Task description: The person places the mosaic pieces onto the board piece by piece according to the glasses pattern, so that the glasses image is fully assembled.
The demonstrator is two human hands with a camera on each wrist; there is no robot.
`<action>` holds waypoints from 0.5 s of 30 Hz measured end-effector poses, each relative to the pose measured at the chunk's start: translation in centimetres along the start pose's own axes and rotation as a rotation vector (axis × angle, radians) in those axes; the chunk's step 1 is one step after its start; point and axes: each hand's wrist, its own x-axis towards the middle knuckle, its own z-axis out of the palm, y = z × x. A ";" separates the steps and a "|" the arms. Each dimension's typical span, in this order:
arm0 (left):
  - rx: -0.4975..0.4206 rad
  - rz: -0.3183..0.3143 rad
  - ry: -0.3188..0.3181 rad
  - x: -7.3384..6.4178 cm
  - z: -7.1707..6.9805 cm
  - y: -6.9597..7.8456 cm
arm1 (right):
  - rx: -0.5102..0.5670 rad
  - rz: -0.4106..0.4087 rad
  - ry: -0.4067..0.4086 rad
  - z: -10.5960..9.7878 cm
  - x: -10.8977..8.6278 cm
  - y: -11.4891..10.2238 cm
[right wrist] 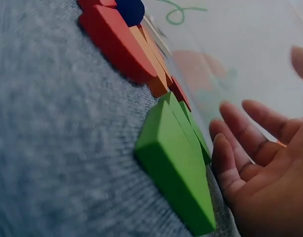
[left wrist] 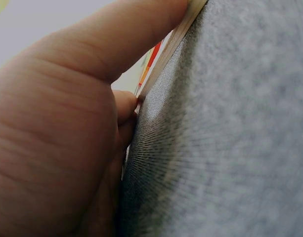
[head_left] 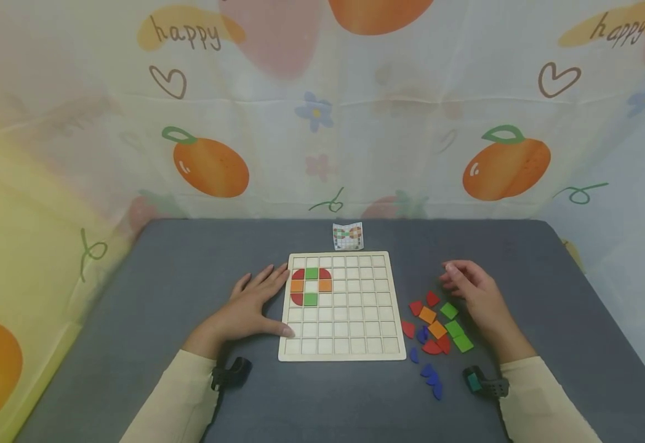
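A pale wooden grid board [head_left: 356, 330] lies flat on the table. Near its upper left corner, red rounded pieces, green squares [head_left: 311, 273] and orange squares [head_left: 297, 285] sit in the cells. My left hand [head_left: 254, 307] rests spread at the board's left side, its thumb touching the edge; the left wrist view shows that thumb [left wrist: 126, 37] against the wood. To the right of the board, my right hand [head_left: 474, 289] hovers by the loose pieces. Its fingers [right wrist: 257, 140] are loosely bent with the thumb apart, and nothing shows between them. Nearest to it are loose green squares [head_left: 455, 329].
Loose red pieces [head_left: 431, 347], orange squares [head_left: 437, 330] and blue pieces [head_left: 437, 391] lie scattered right of the board. A small printed pattern card [head_left: 348, 236] sits behind it. A patterned cloth [head_left: 378, 154] hangs beyond the grey table [head_left: 217, 240].
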 end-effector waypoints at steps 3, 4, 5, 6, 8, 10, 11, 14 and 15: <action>0.000 -0.001 0.001 0.0 0.1 0.0 | -0.080 0.027 -0.045 -0.2 -0.1 0.5; 0.001 -0.001 0.000 0.0 0.1 0.0 | -0.111 0.036 -0.068 -0.3 -0.1 0.5; 0.002 -0.001 0.000 0.1 0.1 0.0 | -0.142 0.042 -0.092 -0.3 -0.1 0.7; 0.003 -0.001 0.000 0.1 0.1 0.0 | -0.166 0.047 -0.117 -0.3 -0.1 0.8; 0.006 0.000 0.001 0.1 0.2 -0.1 | -0.213 0.051 -0.161 -0.3 -0.1 0.9; 0.009 0.001 0.004 0.1 0.2 -0.1 | -0.245 0.048 -0.190 -0.3 -0.1 0.9; 0.009 0.002 0.005 0.1 0.2 -0.1 | -0.262 0.044 -0.197 -0.3 -0.1 0.8; 0.011 0.002 0.007 0.1 0.2 -0.1 | -0.300 0.026 -0.209 -0.2 -0.1 0.8; 0.012 0.002 0.007 0.1 0.2 -0.2 | -0.305 0.022 -0.212 -0.2 -0.1 0.8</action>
